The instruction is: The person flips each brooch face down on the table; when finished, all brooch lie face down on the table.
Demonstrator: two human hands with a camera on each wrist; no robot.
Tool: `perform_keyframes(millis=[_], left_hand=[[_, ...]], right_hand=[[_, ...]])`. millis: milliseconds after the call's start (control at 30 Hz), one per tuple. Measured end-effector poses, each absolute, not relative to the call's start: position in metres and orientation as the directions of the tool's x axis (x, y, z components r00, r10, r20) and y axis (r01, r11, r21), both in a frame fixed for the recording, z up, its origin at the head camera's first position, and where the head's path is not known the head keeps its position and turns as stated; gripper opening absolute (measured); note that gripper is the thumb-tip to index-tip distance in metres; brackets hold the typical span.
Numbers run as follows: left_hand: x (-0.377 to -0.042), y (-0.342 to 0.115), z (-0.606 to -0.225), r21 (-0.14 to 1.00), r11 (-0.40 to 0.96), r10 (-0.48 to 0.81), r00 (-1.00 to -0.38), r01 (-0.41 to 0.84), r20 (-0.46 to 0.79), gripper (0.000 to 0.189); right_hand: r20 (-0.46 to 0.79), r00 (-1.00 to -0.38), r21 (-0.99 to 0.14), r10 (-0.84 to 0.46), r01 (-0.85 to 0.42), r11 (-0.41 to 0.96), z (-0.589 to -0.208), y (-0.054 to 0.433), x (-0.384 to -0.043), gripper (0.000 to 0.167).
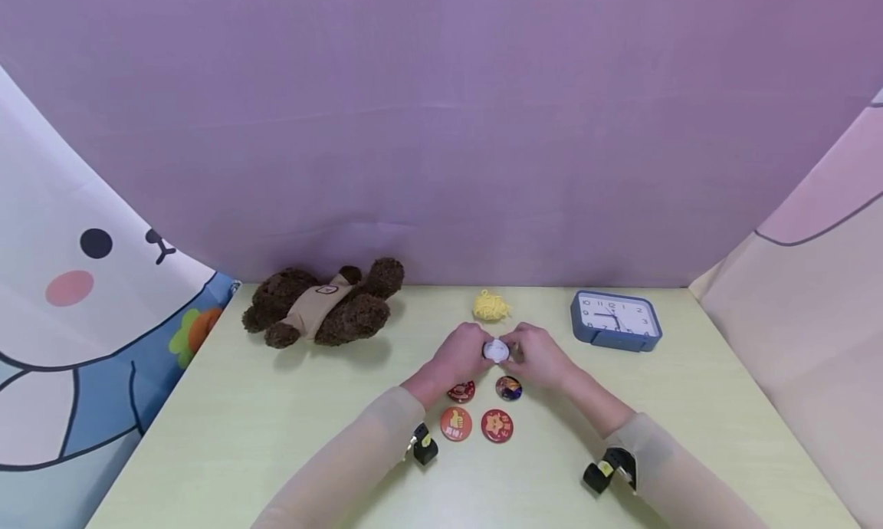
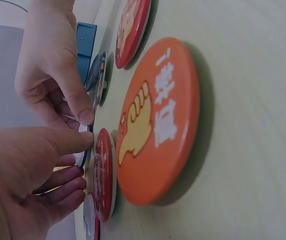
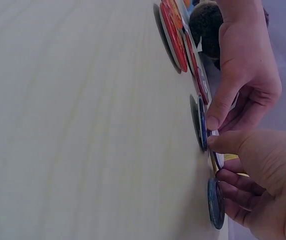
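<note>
The left hand [image 1: 464,354] and the right hand [image 1: 541,356] meet over the table [image 1: 228,429]. Both grips are clamped on one white disc [image 1: 496,351], thumb and fingers pinching its rim: left grip at the left edge, right grip at the right edge. The disc is located between the hands, on the near side of a yellow yarn bundle [image 1: 490,307].

Four round badges are arranged in two rows on the near side of the disc. Far row: a dark red badge [image 1: 462,392] at left, partly covered by the left arm, and a dark multicoloured badge [image 1: 509,389] at right. Near row: an orange badge [image 1: 457,423] with a yellow thumbs-up at left, and a red star badge [image 1: 497,426] at right. The right wrist view also shows a dark teal badge [image 3: 216,203] just beside the right hand's fingers.

At far left, a brown teddy bear [image 1: 324,307] lies with its head to the left. At far right is a blue-framed clock [image 1: 615,320].
</note>
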State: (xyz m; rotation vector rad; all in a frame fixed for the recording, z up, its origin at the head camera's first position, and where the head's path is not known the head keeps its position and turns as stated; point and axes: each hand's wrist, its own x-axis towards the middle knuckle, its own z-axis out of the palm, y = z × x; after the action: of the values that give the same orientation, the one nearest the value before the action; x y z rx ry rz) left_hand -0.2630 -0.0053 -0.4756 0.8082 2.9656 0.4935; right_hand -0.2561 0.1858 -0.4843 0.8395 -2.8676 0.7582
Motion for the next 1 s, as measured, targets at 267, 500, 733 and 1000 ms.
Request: perform_keyframes(millis=[267, 500, 733, 1000], left_hand=[[-0.259, 0.0, -0.471, 0.315, 0.829, 0.479, -0.878, 0.462, 0.025, 0.035], [-0.255, 0.019, -0.462, 0.364, 0.791, 0.519, -0.854, 0.492, 0.027, 0.036], [-0.25, 0.041, -0.462, 0.37, 0.785, 0.537, -0.843, 0.497, -0.006, 0.038], [-0.245, 0.054, -0.467, 0.399, 0.785, 0.528, -0.849, 0.474, -0.03, 0.007]], right_hand=[[0.206, -0.857, -0.418, -0.473, -0.514, 0.749, -0.478, 0.201, -0.255, 0.034], [0.19, -0.894, -0.434, -0.407, -0.448, 0.782, -0.464, 0.236, -0.246, 0.022], [0.176, -0.883, -0.423, -0.434, -0.466, 0.777, -0.459, 0.253, -0.235, 0.02], [0.194, -0.844, -0.424, -0.501, -0.532, 0.733, -0.471, 0.251, -0.228, 0.023]])
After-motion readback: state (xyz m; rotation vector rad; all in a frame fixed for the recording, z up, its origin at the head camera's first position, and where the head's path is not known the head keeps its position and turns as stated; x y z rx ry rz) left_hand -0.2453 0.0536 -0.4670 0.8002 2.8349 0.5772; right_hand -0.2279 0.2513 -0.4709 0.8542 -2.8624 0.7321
